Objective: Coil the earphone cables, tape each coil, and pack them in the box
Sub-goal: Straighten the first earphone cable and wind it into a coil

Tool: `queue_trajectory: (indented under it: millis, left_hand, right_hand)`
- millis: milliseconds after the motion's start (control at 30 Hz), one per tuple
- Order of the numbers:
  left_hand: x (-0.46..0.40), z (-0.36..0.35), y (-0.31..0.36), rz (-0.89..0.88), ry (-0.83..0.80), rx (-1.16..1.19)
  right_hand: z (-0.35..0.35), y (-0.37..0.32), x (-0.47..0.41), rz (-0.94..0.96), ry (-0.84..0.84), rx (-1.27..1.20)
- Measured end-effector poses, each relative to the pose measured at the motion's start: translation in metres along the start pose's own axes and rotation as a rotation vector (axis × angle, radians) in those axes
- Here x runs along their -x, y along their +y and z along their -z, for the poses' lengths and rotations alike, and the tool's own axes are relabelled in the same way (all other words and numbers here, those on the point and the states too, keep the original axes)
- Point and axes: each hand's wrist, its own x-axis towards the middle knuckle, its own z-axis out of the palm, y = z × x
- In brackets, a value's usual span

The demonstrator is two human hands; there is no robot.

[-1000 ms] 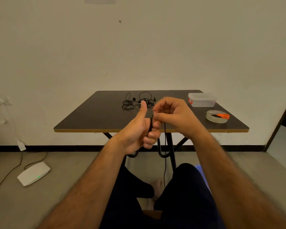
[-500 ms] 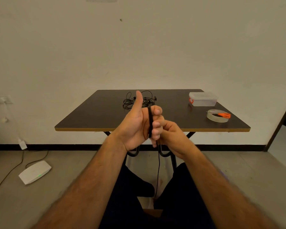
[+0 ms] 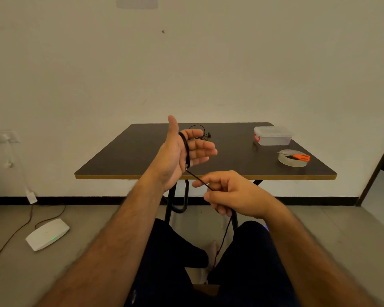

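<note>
On the floor at far left I see a white, rounded router (image 3: 47, 234) with a green light, its wire trailing off. My left hand (image 3: 180, 151) is raised with palm showing, thumb up and fingers straight; a black cable (image 3: 186, 149) is looped around those fingers in several turns, forming a thin, glossy ring. From there the cable runs taut down to my right hand (image 3: 233, 194), which pinches it between thumb and fingers; the free tail hangs between my knees toward the floor. The hands are apart.

Behind the left hand, more earphones (image 3: 203, 134) lie tangled on the dark, matte table (image 3: 142, 160). Further right sit a clear plastic box (image 3: 272, 136) with lid on and red clasp, then a translucent tape roll (image 3: 292, 161) with orange-handled scissors (image 3: 300, 157) on top.

My worry: with the left fingers straight, the slick loops could slide off if the right hand's tension slackens, and the dangling tail may snag on my leg.
</note>
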Motion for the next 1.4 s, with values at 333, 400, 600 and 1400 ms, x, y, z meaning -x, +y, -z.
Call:
queue_trajectory:
  millis: [333, 400, 600, 1400]
  left_hand:
    - [0.005, -0.003, -0.010, 0.216, -0.112, -0.260]
    - [0.007, -0.003, -0.011, 0.244, -0.165, -0.303]
    - [0.012, -0.009, -0.012, 0.283, -0.232, -0.360]
    - [0.011, -0.008, -0.009, 0.242, -0.520, 0.386]
  right_hand:
    - [0.016, -0.025, -0.008, 0.185, 0.384, 0.451]
    - [0.020, -0.028, -0.010, 0.217, 0.406, 0.489]
    - [0.028, -0.038, -0.014, 0.238, 0.353, 0.454]
    - [0.000, 0.009, -0.027, 0.187, 0.203, -0.522]
